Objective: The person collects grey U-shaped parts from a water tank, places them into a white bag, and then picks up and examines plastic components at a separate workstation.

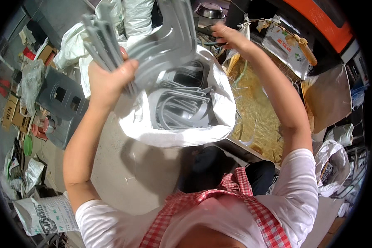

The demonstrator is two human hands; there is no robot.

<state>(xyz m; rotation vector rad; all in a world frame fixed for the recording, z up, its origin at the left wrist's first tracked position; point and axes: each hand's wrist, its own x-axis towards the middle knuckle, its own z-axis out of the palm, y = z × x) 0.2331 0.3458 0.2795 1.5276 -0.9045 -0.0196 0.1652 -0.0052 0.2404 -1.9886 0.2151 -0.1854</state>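
My left hand (111,80) is closed around a bundle of grey curved plastic strips (165,49), blurred by motion. The bundle is held above the near end of a white woven sack (182,138), whose mouth is rolled open. Inside the sack lie more grey curved plastic pieces (182,105), stacked in arcs. My right hand (231,39) is raised beyond the sack's right side, fingers apart and slightly bent, with nothing visible in it. It is close to a shiny metal bowl (211,11) and above a tray with a yellowish bottom (258,107).
An orange and black machine (318,20) stands at the upper right, beside a cardboard flap (328,93). A grey plastic stool (62,99) is on the left. Another white sack (332,165) stands at the right. More white sacks (138,16) stand at the far side.
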